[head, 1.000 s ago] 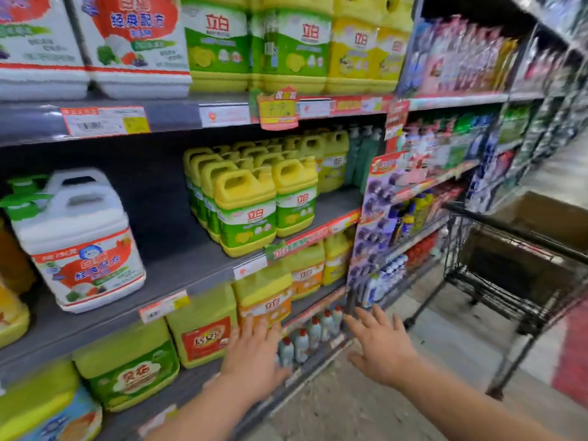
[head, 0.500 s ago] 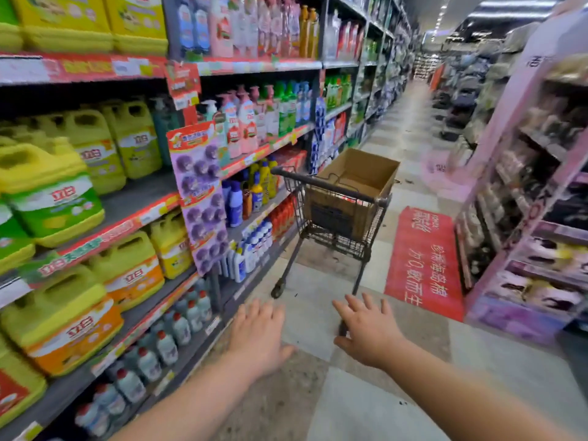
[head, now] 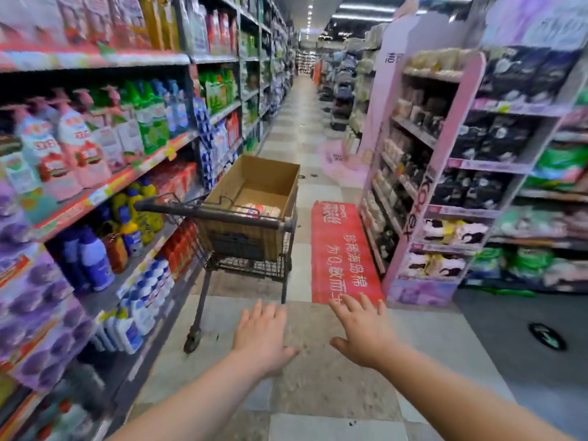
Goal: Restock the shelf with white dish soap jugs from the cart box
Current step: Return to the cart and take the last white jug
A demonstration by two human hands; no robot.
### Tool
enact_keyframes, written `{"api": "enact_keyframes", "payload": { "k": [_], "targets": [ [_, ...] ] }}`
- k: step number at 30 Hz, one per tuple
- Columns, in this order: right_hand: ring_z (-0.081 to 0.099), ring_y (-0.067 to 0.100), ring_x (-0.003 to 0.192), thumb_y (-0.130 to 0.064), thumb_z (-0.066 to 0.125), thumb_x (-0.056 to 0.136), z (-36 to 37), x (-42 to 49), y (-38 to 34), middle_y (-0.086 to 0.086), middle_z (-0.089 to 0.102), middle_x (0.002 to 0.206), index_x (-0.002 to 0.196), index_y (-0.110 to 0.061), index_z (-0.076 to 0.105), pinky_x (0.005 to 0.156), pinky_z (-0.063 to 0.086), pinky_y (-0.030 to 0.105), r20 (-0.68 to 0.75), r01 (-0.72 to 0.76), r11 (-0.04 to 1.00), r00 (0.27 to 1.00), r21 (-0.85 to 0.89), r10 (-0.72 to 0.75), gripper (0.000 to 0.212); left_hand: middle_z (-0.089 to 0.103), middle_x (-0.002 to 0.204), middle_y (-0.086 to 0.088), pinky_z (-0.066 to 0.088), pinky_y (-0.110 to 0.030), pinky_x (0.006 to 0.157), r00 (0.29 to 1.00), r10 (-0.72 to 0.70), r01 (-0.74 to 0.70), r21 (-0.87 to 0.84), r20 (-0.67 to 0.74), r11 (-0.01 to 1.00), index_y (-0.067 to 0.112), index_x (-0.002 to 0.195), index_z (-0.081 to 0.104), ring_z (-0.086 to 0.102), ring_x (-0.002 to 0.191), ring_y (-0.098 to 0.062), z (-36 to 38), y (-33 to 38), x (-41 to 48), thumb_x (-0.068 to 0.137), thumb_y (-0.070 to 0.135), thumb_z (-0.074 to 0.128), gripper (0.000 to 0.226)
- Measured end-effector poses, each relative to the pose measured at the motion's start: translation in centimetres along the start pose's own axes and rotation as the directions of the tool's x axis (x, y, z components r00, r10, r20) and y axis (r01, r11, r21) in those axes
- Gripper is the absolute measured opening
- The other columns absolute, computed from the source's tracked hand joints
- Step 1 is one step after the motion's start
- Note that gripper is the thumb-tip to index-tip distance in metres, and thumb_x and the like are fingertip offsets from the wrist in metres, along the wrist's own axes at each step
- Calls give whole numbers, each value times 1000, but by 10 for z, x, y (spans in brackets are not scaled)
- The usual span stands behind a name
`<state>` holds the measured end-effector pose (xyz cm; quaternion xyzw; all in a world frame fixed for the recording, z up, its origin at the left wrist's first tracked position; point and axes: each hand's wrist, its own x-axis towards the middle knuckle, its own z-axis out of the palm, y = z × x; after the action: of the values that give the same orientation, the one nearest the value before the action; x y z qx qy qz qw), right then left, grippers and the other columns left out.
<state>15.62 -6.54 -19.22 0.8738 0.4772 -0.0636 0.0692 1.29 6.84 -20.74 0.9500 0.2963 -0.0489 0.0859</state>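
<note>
While both hands hung empty short of the cart [head: 248,265], the record stood thus: left hand [head: 261,338], palm down, fingers straight and spread, holding nothing; right hand [head: 362,335], the same, fingers apart and empty. Cart at twelve o'clock of the hands, well apart from them, handle bar [head: 206,213] nearest. Cardboard box [head: 267,170] seated in the cart basket, top open. One white jug [head: 259,210] with a red label, apparently lying low on the box floor by the near wall, partly hidden behind the handle bar; its grip could not be made out. Shelf [head: 105,189] at nine o'clock, crowded with bottles [head: 79,144]. Hazards, as judged: the cart was wheeled and might roll off toward twelve o'clock if leaned upon; a reach over the bar into the deep box might take the jug by its smooth side and let it slip; a loaded swing toward nine o'clock might knock bottles from the shelf edge; the red floor mat [head: 343,249] at one o'clock offered an edge to trip on.
</note>
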Motion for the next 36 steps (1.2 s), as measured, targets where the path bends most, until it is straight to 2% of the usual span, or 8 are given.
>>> {"api": "enact_keyframes", "payload": {
  "k": [4,10,14,21,25,28,36],
  "targets": [
    [9,33,147,-55,45,89,-17,59,27,2,15,160,152,-30,11,114,11,58,-31,-98,995,995,14,99,75,13,160,-5,5,-45,118,995,96,-96,10,-17,995,18,150,11,5,147,-28,-27,1,84,85,59,49,86],
    [9,33,147,-56,44,90,-21,116,68,4,15,160,152,-29,9,114,9,59,39,-187,982,982,9,186,76,22,156,-5,12,-45,117,981,195,-195,37,-3,980,19,148,16,14,145,-28,-32,17,172,83,63,50,86],
    [8,34,147,-56,45,90,-25,165,108,5,14,161,152,-29,11,114,9,59,50,-207,978,977,12,206,75,33,149,-4,20,-45,113,971,235,-231,74,-51,970,19,144,25,24,139,-28,-30,28,235,81,65,49,82],
    [6,31,148,-50,47,91,-33,288,185,2,14,161,152,-29,9,115,8,58,30,-89,996,996,27,88,75,33,149,-5,17,-46,114,992,104,-99,66,-74,993,18,142,27,23,140,-30,-38,50,358,81,64,49,79],
    [5,33,148,-55,45,89,-50,352,232,4,12,161,152,-30,9,115,6,58,18,10,1000,1000,0,-10,76,26,153,-5,13,-47,116,999,2,1,57,-46,998,19,146,21,16,144,-30,-57,68,420,84,62,47,80],
    [5,33,148,-55,45,90,-64,401,260,4,11,162,152,-30,8,115,4,59,-5,65,998,998,-11,-65,76,27,154,-6,14,-47,117,994,-57,62,48,-93,997,18,146,21,18,143,-30,-71,77,461,85,62,46,80],
    [4,34,148,-54,45,90,-81,510,271,5,11,162,151,-30,8,115,5,60,6,220,976,976,-13,-219,75,26,154,-5,15,-45,115,974,-212,216,44,-86,975,20,146,22,18,143,-28,-80,52,532,84,62,47,80]
  ]
}}
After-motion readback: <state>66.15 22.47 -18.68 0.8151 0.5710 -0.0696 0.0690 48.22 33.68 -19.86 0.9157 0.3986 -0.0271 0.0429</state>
